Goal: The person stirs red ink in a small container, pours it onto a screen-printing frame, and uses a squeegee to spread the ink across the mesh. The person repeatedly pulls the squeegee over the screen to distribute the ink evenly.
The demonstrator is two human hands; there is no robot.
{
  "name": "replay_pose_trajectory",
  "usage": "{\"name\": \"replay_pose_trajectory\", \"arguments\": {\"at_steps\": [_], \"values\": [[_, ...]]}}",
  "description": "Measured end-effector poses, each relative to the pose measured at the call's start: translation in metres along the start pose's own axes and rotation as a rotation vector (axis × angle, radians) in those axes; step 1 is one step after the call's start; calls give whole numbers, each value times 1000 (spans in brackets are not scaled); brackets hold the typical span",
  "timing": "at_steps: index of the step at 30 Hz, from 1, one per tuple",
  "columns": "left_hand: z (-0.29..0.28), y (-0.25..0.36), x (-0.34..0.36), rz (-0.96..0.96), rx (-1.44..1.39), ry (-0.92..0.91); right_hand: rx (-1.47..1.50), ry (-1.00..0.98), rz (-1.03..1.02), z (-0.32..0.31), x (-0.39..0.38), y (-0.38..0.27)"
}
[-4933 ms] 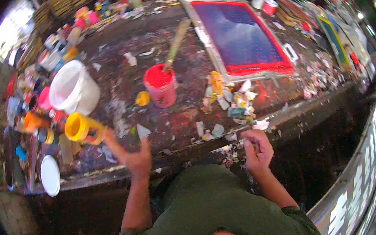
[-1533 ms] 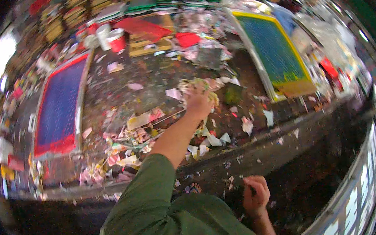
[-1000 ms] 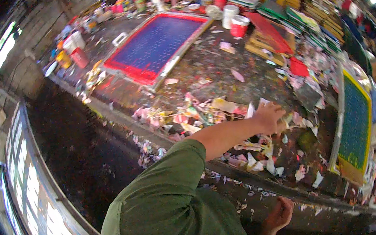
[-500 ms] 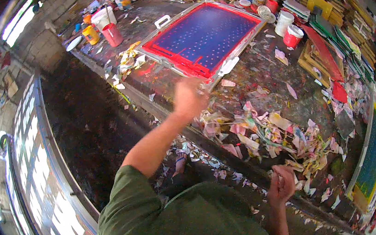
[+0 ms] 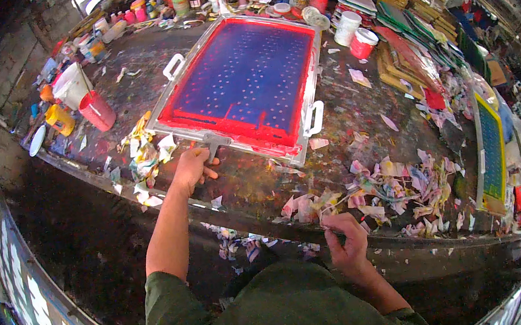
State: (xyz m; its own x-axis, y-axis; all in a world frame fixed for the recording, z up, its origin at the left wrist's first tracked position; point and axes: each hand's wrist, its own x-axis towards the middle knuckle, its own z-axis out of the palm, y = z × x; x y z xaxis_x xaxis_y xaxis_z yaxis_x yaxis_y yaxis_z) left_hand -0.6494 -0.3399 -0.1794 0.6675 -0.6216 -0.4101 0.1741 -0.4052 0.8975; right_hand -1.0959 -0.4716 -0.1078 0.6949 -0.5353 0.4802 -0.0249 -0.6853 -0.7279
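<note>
A printing screen [image 5: 244, 74], blue mesh with pale dots and wet red ink round its margins, lies on the stained table inside a metal frame. At the frame's near edge, my left hand [image 5: 193, 169] grips a flat grey T-shaped scraper [image 5: 214, 142] whose wide end rests against the frame. Some of that hand's fingers stick out below the handle. My right hand [image 5: 348, 241] hovers by the table's front edge with curled fingers and thumb pressed together; whatever it may hold is hidden. Just beyond it lie crumpled, ink-stained scraps [image 5: 379, 190].
White handles [image 5: 314, 118] project from the frame's sides. Red [image 5: 98, 110], yellow [image 5: 59, 120] and white [image 5: 72, 84] tubs stand at left; further paint tubs [image 5: 362, 43] stand at right. Stacked boards [image 5: 401, 72] and a yellow-edged screen [image 5: 491, 152] occupy the right side.
My left hand has moved left along the screen's near edge from its near right corner, and the scraper now shows. My right hand stays curled. The whole view has turned.
</note>
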Motion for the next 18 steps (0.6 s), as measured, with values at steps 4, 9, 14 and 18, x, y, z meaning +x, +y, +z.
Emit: {"name": "replay_pose_trajectory", "arguments": {"at_steps": [4,9,14,18], "values": [[7,5,4,10,-118,-6,-8,17,132,-6,13,-2],[19,33,-9,25,-55,46,32,111,119,-18,24,16],[31,89,-47,108,-98,32,52,106,89,-22,2,36],[50,114,-92,159,-116,33,37,147,112,-31,-28,36]]}}
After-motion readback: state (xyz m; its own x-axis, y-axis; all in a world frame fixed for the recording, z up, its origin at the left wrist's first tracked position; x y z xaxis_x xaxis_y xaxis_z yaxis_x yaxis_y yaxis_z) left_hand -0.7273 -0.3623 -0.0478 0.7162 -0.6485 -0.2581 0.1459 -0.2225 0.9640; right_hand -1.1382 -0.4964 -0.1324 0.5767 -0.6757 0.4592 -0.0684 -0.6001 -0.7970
